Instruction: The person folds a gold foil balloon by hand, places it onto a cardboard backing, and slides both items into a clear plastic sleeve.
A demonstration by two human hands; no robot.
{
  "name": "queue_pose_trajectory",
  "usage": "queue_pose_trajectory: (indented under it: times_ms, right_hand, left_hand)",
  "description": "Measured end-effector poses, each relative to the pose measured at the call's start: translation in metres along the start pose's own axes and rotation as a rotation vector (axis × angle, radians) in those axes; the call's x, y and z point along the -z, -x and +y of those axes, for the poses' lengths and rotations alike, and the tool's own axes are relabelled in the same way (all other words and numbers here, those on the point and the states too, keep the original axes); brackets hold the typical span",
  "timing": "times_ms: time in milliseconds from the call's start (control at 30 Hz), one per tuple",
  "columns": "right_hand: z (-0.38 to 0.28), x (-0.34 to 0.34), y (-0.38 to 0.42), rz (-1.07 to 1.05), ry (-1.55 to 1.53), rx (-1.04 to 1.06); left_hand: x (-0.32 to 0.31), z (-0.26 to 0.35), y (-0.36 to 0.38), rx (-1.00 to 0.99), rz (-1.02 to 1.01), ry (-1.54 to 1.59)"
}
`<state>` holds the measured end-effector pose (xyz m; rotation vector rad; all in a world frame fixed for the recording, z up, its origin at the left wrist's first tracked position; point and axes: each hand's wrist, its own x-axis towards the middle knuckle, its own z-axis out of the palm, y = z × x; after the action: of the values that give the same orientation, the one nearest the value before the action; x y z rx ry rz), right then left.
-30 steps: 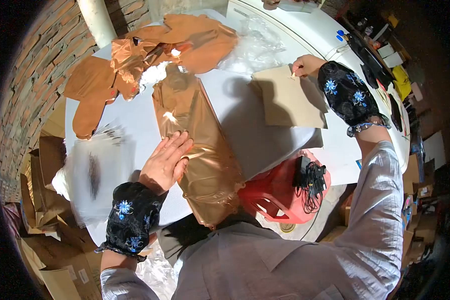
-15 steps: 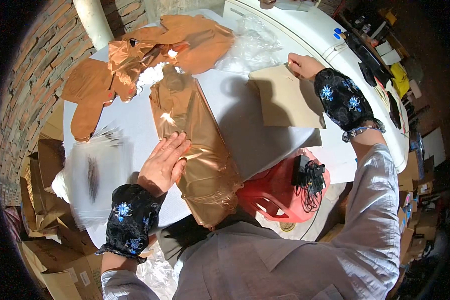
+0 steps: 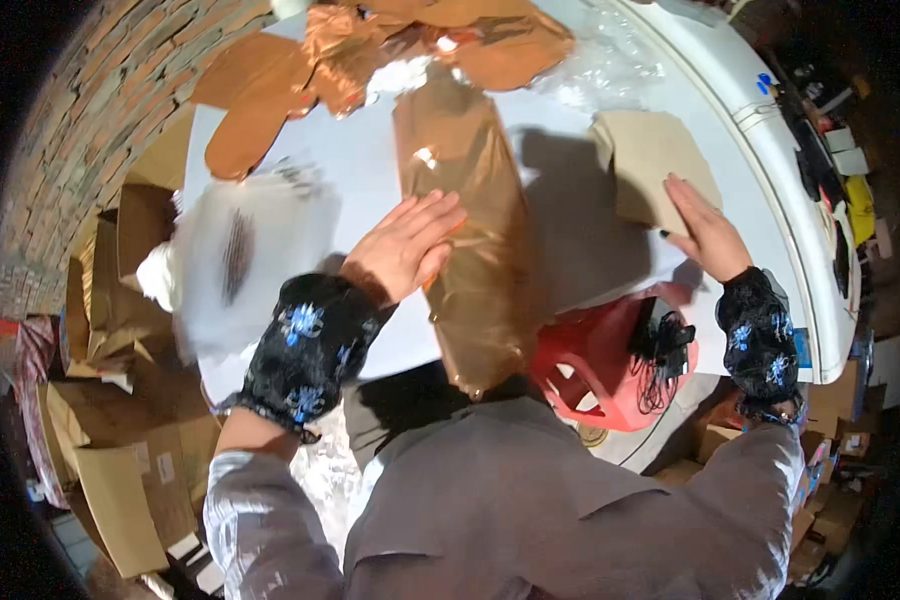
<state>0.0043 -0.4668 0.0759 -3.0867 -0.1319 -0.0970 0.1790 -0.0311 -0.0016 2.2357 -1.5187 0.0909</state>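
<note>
A long, folded, copper-coloured foil piece (image 3: 482,280), which looks like a flat foil balloon, lies lengthwise on the white table before me. My left hand (image 3: 405,245) rests flat on its left edge, fingers stretched out. To the right lies a tan sheet of card or thick paper (image 3: 655,160), with at least one more edge showing under it. My right hand (image 3: 708,235) is on the sheet's lower right part, fingers extended and thumb apart. More crumpled copper foil (image 3: 255,75) spreads along the table's far side.
A blurred stack of clear plastic bags (image 3: 290,225) lies at the left. Clear plastic film (image 3: 610,60) sits at the back right. Below the table's near edge, a red stool (image 3: 585,360) carries a black adapter and cable (image 3: 660,360). Cardboard boxes (image 3: 120,500) stand lower left.
My right hand has come down from pinching the tan sheet's far corner and now lies with fingers extended on it. The view has shifted; my left hand stays on the foil.
</note>
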Motion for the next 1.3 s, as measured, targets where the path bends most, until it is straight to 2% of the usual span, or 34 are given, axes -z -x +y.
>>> queue_pose_trajectory:
  times_ms: [167,333,433,533,733,833,1133,1200,1300]
  right_hand:
    - [0.001,-0.009,0.007,0.122,0.142,0.014]
    - [-0.040,0.011,0.006,0.320,0.142,-0.011]
    - [-0.058,0.003,0.005,0.343,0.037,-0.003]
    - [-0.061,-0.014,0.009,0.270,-0.157,-0.160]
    - [-0.044,-0.016,0.005,0.234,0.129,-0.008]
    - [-0.033,-0.015,0.004,0.284,0.150,-0.003]
    - [-0.024,-0.005,0.003,0.247,0.147,0.071]
    - [-0.018,-0.004,0.006,0.310,0.174,0.065]
    - [-0.064,0.025,-0.011,0.465,0.148,0.037]
  left_hand:
    - [-0.004,-0.004,0.000,0.005,-0.001,0.006]
    - [-0.004,-0.004,0.001,0.008,-0.011,0.010]
    - [-0.001,-0.003,0.000,0.007,-0.032,0.006]
    - [0.000,-0.002,-0.001,0.005,-0.033,0.001]
    - [0.003,0.000,-0.002,0.005,-0.044,-0.020]
    - [0.004,0.002,-0.002,0.011,-0.045,-0.022]
    - [-0.001,-0.002,-0.002,-0.004,-0.019,-0.065]
    - [-0.002,-0.001,-0.004,-0.026,-0.014,-0.046]
    - [0.002,0.001,-0.001,-0.025,-0.002,-0.034]
